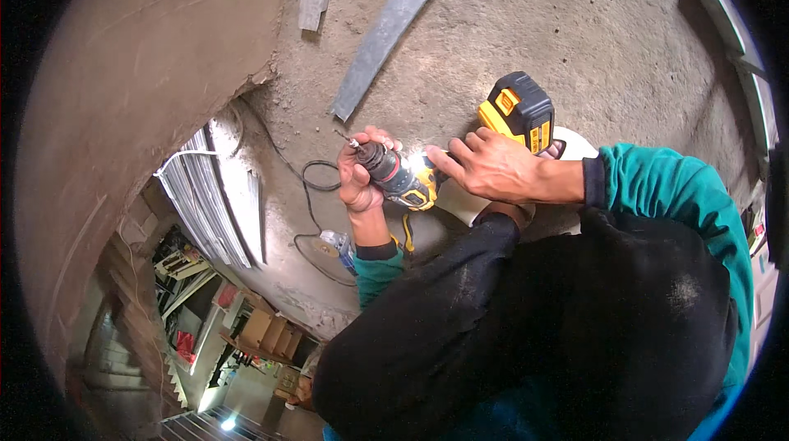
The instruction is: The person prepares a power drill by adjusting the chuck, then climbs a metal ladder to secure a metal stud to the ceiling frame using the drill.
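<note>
A yellow and black cordless drill (399, 178) lies across both hands, a thin bit (347, 136) pointing up-left from its chuck and a large black battery (526, 108) at the other end. My left hand (362, 178) wraps round the chuck end. My right hand (489, 166) holds the handle, thumb reaching toward the yellow body. A bright light shows beside the drill. Below it, a clear and blue object (339, 250) and a yellow-black item (408, 237), both partly hidden, sit on the dusty concrete floor (493, 22) by my dark-trousered legs.
Grey metal strips (386, 30) lie ahead, a long piece (723, 22) at right. Left are a dark cable (300, 178), bundled metal profiles (218, 203) and a plastered edge (148, 46) above a stairwell (123, 334) with cluttered boxes (267, 330). Something like a partly hidden person (302, 392) shows below.
</note>
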Motion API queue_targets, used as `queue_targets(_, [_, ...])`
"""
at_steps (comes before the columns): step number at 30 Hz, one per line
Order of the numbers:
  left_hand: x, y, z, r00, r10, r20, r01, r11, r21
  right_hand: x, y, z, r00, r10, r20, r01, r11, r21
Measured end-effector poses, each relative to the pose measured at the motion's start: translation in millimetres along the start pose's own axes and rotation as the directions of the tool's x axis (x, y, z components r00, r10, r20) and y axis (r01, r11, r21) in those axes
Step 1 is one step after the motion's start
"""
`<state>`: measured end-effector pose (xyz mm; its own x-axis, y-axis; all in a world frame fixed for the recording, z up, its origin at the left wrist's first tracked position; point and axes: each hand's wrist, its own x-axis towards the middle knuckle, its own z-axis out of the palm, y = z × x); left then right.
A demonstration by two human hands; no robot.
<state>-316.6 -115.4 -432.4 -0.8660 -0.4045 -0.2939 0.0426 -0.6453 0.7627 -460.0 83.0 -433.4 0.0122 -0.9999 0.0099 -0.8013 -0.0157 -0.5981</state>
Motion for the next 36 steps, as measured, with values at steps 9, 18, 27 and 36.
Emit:
queue_targets(9, [3.3, 1.2, 11.6, 0.998, -0.018, 0.055, 0.018, 1.000, 0.002, -4.3, 3.8, -6.9, 1.000, -0.020, 0.003, 0.020, 0.999, 0.039])
queue_targets(18, [6.4, 11.2, 35.1, 0.991, -0.113, -0.076, 0.115, 0.993, 0.025, -8.5, 11.4, -14.0, 0.999, -0.045, 0.014, 0.043, 0.993, 0.107])
queue_targets(27, [9.2, 9.6, 43.6, 0.993, -0.057, 0.107, 0.054, 0.998, 0.028, -11.5, 19.8, -24.4, 0.996, -0.087, -0.013, 0.088, 0.980, 0.181])
queue_targets(36, [11.1, 13.1, 61.3, 0.998, -0.063, -0.005, 0.064, 0.996, 0.062, -11.9, 25.1, -33.6, 0.994, -0.102, -0.044, 0.110, 0.955, 0.276])
